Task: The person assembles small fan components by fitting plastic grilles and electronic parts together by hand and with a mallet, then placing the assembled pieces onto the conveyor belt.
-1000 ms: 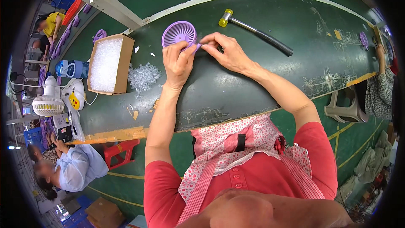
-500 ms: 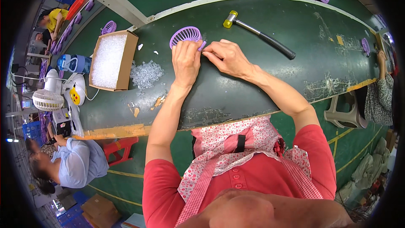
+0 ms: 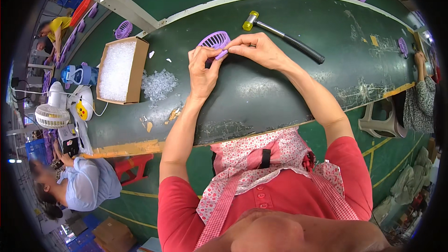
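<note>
**Head View: Both Hands at the Purple Slotted Part**

Head view, hands. I have the left hand [image 3: 204, 72] at the near side of the purple slotted part [image 3: 216, 38]; its thumb and fingers are closed on the lower edge, beside a short projecting tab. The right hand [image 3: 261, 51] meets the same edge from the right, thumb and index fingertips close together at the tab. I cannot tell whether this pinch takes the part itself or a small piece, as the fingers hide the contact.

Head view, part position. I read the part above the dark green workbench [image 3: 261, 95], tilted, with its slotted bowl facing away from the forearms.

Head view, surroundings. I locate a mallet [image 3: 287, 38] beyond the right hand, yellow head to the left, black handle slanting down to the right. Left of the left hand lies a loose pile of clear pieces [image 3: 159, 85]. Just beside it, a cardboard box [image 3: 135, 72] is filled with similar small pieces. Farther left I register a blue bottle [image 3: 79, 74] and a white fan [image 3: 52, 115].
</note>
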A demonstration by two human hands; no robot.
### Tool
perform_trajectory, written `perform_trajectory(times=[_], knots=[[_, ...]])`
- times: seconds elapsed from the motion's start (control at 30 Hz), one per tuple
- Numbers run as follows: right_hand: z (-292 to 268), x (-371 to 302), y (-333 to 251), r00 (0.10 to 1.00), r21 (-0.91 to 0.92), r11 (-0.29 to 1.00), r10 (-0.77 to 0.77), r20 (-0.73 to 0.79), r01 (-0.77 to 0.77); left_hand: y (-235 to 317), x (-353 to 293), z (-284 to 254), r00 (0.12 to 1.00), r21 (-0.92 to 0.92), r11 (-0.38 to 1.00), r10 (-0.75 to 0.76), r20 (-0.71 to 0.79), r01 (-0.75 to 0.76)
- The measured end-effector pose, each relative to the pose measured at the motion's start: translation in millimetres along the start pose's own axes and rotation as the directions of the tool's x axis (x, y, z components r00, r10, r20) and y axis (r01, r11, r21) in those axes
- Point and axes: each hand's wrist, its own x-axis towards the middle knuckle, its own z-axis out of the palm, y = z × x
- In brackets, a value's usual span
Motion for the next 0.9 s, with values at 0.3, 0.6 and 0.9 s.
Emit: perform_trajectory(times=[0.3,0.6,0.9], knots=[[4,-3,-8,0.981,-0.029,0.981,-0.189,0.034,0.190,-1,1,-7,0.991,-0.177,0.979,-0.080,0.111,0.099],[8,1,1,0.970,-0.071,0.997,-0.041,-0.240,0.024,19,10,-8,0.849,-0.365,0.768,-0.456,0.266,0.527],[-12,6,35,0.930,-0.672,0.735,-0.304,-0.206,0.091,24,-14,13,0.943,0.356,0.900,0.144,0.301,-0.251]])
